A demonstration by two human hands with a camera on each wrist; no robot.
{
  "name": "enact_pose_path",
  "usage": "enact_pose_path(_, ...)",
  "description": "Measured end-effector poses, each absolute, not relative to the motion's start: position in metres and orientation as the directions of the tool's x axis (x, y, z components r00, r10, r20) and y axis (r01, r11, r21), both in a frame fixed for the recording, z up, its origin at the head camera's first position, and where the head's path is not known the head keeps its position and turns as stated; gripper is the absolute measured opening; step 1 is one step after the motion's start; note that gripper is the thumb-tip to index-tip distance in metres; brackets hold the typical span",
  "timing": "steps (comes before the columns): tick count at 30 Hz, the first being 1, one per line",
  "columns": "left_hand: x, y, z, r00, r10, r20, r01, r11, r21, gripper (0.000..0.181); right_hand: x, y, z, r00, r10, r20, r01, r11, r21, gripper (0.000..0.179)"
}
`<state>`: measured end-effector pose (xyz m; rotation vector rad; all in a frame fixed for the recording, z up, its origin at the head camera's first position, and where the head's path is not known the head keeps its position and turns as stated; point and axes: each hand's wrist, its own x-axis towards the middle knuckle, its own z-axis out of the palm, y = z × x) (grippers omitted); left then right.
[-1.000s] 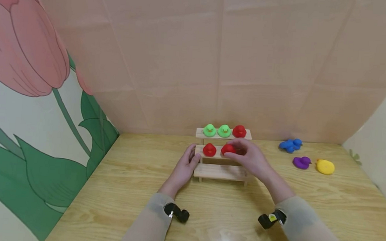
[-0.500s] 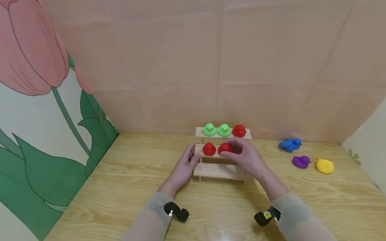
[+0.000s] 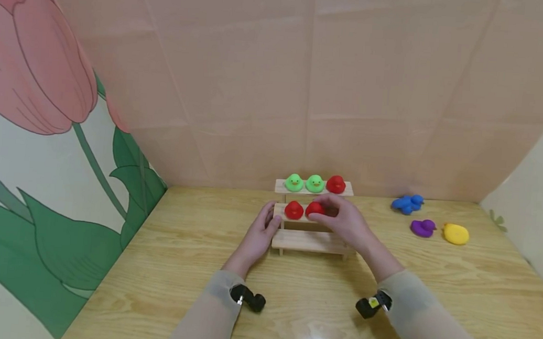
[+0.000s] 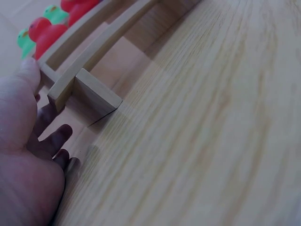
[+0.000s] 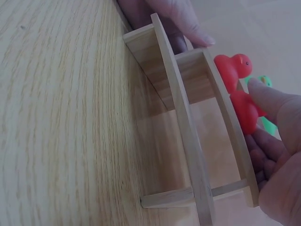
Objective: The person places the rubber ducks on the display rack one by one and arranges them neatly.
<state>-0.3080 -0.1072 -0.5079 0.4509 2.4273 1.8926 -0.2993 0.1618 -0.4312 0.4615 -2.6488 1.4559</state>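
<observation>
A three-tier wooden stand point(image 3: 311, 241) sits on the table, its lowest shelf bare. My left hand point(image 3: 261, 234) holds its left end, thumb point(image 4: 29, 74) at the middle shelf's edge and fingers behind. On the middle shelf, my right hand point(image 3: 345, 224) pinches a red rubber duck point(image 5: 244, 113) between thumb and fingers. Left of it, close by, sits another red duck point(image 3: 294, 210). Along the top shelf stand a green duck point(image 3: 294, 182), a second green duck point(image 3: 315, 183) and a red duck point(image 3: 335, 184).
Farther right on the wooden table point(image 3: 189, 258) lie a blue duck-shaped toy point(image 3: 408, 204), a purple duck point(image 3: 423, 228) and a yellow duck point(image 3: 456, 234). A pinkish sheet point(image 3: 258, 84) hangs behind the stand.
My right hand has shifted a little left along the middle shelf with the red duck, bringing it nearer the other red duck. The left hand stays where it was.
</observation>
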Motion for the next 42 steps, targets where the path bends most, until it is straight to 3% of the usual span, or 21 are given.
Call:
enact_pose_path(33, -0.3079, -0.1074, -0.5067, -0.959, 0.243, 0.149, 0.209, 0.242, 0.948, 0.071, -0.2979, 0.1612, -0.4353, -0.954, -0.203, 0.223, -0.298, 0.521, -0.800, 0.046)
enact_pose_path(42, -0.3077, -0.1067, -0.5071, -0.960, 0.239, 0.145, 0.205, 0.247, 0.947, 0.072, -0.2934, 0.1663, -0.4345, -0.961, -0.197, 0.195, -0.271, 0.518, -0.811, 0.060)
